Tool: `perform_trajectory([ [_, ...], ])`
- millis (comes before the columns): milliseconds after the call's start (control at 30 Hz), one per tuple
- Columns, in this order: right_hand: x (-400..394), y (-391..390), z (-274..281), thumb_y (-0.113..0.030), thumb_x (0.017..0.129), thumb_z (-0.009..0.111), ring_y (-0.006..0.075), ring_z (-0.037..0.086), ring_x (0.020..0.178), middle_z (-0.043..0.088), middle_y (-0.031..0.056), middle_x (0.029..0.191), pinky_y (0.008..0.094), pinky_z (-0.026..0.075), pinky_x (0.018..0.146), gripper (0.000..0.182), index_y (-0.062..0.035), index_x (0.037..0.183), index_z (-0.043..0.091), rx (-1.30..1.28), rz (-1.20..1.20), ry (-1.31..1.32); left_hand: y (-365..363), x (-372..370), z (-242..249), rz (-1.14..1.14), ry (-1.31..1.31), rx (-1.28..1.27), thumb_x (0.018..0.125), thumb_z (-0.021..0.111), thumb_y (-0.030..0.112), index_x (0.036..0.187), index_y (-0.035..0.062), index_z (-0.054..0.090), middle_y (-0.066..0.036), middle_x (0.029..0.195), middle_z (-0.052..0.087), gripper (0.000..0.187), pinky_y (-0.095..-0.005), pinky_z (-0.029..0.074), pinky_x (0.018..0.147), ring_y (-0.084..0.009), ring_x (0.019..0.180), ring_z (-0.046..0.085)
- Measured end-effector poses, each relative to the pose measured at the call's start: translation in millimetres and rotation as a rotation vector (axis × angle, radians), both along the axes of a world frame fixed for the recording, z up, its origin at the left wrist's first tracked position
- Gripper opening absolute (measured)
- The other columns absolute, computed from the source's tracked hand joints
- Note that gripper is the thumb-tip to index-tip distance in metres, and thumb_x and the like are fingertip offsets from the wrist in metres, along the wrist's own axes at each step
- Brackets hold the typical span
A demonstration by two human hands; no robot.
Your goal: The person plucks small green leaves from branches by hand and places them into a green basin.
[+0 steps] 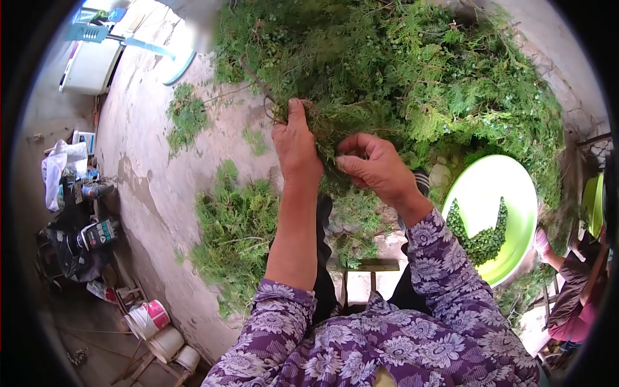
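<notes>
My left hand [298, 145] is wrapped round a leafy evergreen branch [332, 132], thumb uppermost, and the bare woody stem runs up and left from the grip. Close beside it, my right hand [380, 169] has its thumb and forefinger curled together at the branch's foliage. Whatever lies between those fingertips is too small to make out. To the right of my right forearm, a tilted lime-green basin [512, 261] holds a crescent of small green cones [485, 245]. Beyond both hands spreads a large heap of evergreen cuttings [412, 71].
Loose sprigs [238, 219] lie on the concrete floor to the left, with a smaller clump [187, 116] farther off. White buckets [166, 342] and household clutter line the left wall. A seated person [580, 284] is at the far right, near another green basin [592, 197].
</notes>
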State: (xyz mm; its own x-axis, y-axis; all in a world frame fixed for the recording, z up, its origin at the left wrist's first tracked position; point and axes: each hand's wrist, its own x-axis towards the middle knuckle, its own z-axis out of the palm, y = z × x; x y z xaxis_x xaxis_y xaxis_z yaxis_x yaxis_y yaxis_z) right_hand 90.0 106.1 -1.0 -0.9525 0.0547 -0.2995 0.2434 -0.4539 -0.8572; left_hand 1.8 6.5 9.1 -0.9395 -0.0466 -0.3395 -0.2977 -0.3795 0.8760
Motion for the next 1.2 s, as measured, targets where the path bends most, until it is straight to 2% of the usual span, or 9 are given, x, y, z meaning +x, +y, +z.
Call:
perform_trajectory([
  [100, 0.3, 0.1, 1.4, -0.014, 0.077, 0.066, 0.0041, 0.044, 0.052, 0.052, -0.0023, 0.069, 0.0186, 0.034, 0.044, 0.019, -0.0023, 0.088, 0.055, 0.007, 0.073, -0.047, -4.6, -2.9, -1.6, -0.039, 0.034, 0.038, 0.084, 0.057, 0.032, 0.09, -0.0007, 0.046, -0.008, 0.079, 0.055, 0.035, -0.0306, 0.047, 0.055, -0.0165, 0.066, 0.054],
  [267, 1.7, -7.7, -2.6, -0.013, 0.072, 0.068, 0.0043, 0.046, 0.061, 0.054, -0.0015, 0.069, 0.0207, 0.04, 0.053, 0.018, -0.0011, 0.079, 0.056, 0.444, -0.022, 0.175, -5.4, -3.7, -1.1, -0.04, 0.038, 0.01, 0.083, 0.058, 0.034, 0.085, 0.0009, 0.052, -0.007, 0.076, 0.057, 0.033, -0.0311, 0.047, 0.054, -0.0153, 0.063, 0.054],
  [433, 4.2, -10.0, 1.5, -0.014, 0.072, 0.068, 0.0039, 0.045, 0.059, 0.052, -0.0019, 0.066, 0.0203, 0.039, 0.051, 0.02, -0.001, 0.08, 0.056, 0.376, 0.002, 0.186, -1.4, -1.3, 6.9, -0.01, -0.018, -0.155, 0.086, 0.055, 0.029, 0.086, 0.0009, 0.057, -0.005, 0.071, 0.058, 0.028, -0.0273, 0.045, 0.049, -0.0141, 0.056, 0.054],
  [700, 4.8, -7.9, 0.9, -0.009, 0.072, 0.064, 0.0026, 0.045, 0.057, 0.053, -0.0022, 0.065, 0.0197, 0.037, 0.048, 0.014, -0.0003, 0.081, 0.057, 0.262, -0.028, 0.187, -6.8, -3.8, 2.2, -0.062, 0.06, 0.046, 0.084, 0.058, 0.029, 0.08, 0.0016, 0.057, -0.004, 0.068, 0.057, 0.027, -0.0266, 0.044, 0.048, -0.0134, 0.055, 0.053],
  [767, 5.0, -4.5, 3.1, -0.01, 0.074, 0.063, 0.0034, 0.047, 0.065, 0.055, -0.0016, 0.068, 0.0212, 0.04, 0.057, 0.013, 0.0003, 0.08, 0.058, 0.393, 0.007, 0.118, -5.7, -4.6, -0.4, -0.018, 0.063, 0.011, 0.081, 0.062, 0.029, 0.08, 0.0025, 0.057, -0.003, 0.07, 0.057, 0.027, -0.0277, 0.045, 0.049, -0.0125, 0.057, 0.053],
  [900, 4.6, -0.4, 3.0, -0.01, 0.075, 0.062, 0.0031, 0.047, 0.06, 0.055, -0.0017, 0.063, 0.0207, 0.039, 0.053, 0.012, 0.0004, 0.078, 0.059, 0.502, 0.05, 0.127, -10.3, -7.8, -2.7, 0.015, 0.149, -0.045, 0.075, 0.069, 0.029, 0.079, 0.0036, 0.055, -0.002, 0.071, 0.056, 0.029, -0.0294, 0.046, 0.051, -0.0114, 0.059, 0.051],
  [1000, 6.7, 4.0, 13.0, -0.011, 0.074, 0.063, 0.0031, 0.048, 0.057, 0.054, -0.0015, 0.061, 0.0198, 0.039, 0.05, 0.012, -0.0003, 0.076, 0.059, 0.292, 0.377, 0.174, -13.0, -16.3, 1.2, 0.25, -0.001, -0.144, 0.075, 0.069, 0.03, 0.079, 0.004, 0.055, -0.002, 0.071, 0.056, 0.029, -0.0307, 0.047, 0.052, -0.013, 0.059, 0.052],
  [1067, 12.4, 5.1, 20.3, -0.009, 0.072, 0.062, 0.0043, 0.05, 0.054, 0.055, -0.0009, 0.062, 0.019, 0.039, 0.047, 0.009, -0.002, 0.078, 0.061, 0.05, 0.572, 0.052, -27.4, -26.6, -2.9, 0.203, 0.041, -0.078, 0.075, 0.069, 0.029, 0.08, 0.0039, 0.056, -0.003, 0.072, 0.057, 0.029, -0.0312, 0.048, 0.052, -0.0139, 0.059, 0.054],
  [1200, 10.1, 31.9, 18.3, -0.013, 0.081, 0.052, 0.0065, 0.056, 0.06, 0.06, 0.0039, 0.079, 0.0147, 0.04, 0.044, 0.013, -0.0051, 0.091, 0.056, -0.261, 0.154, 0.139, -41.6, -27.7, 0.2, 0.127, 0.189, -0.004, 0.08, 0.063, 0.031, 0.076, 0.0042, 0.058, -0.005, 0.068, 0.058, 0.028, -0.0308, 0.047, 0.048, -0.0161, 0.055, 0.056],
])
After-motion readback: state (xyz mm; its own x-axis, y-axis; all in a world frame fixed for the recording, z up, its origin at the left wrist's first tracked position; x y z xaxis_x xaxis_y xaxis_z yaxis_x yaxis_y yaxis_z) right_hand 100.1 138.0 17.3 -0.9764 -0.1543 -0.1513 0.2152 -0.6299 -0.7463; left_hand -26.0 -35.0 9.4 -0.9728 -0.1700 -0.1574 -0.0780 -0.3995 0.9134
